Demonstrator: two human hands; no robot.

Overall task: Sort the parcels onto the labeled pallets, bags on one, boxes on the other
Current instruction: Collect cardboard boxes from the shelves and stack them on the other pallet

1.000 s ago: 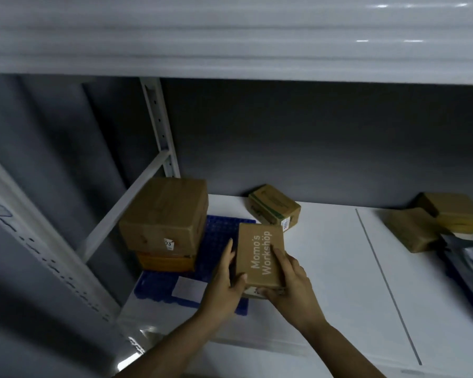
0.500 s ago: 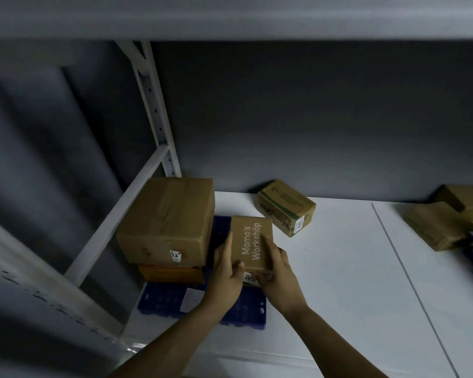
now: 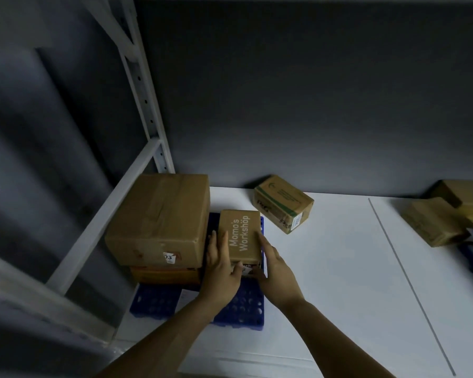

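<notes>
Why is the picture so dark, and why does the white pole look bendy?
Head view: the light is dim, so the wall is grey-black and only the white shelf top looks bright. The wide lens bows the rack post near the left edge. The far-right boxes and the left frame are smeared with blur, while the white letters on the Momo's Workshop box read clearly between both hands.

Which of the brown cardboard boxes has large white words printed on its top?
The small brown cardboard box held between both hands over the blue plastic pallet: it reads "Momo's Workshop". The other boxes show only small labels or green print.
</notes>
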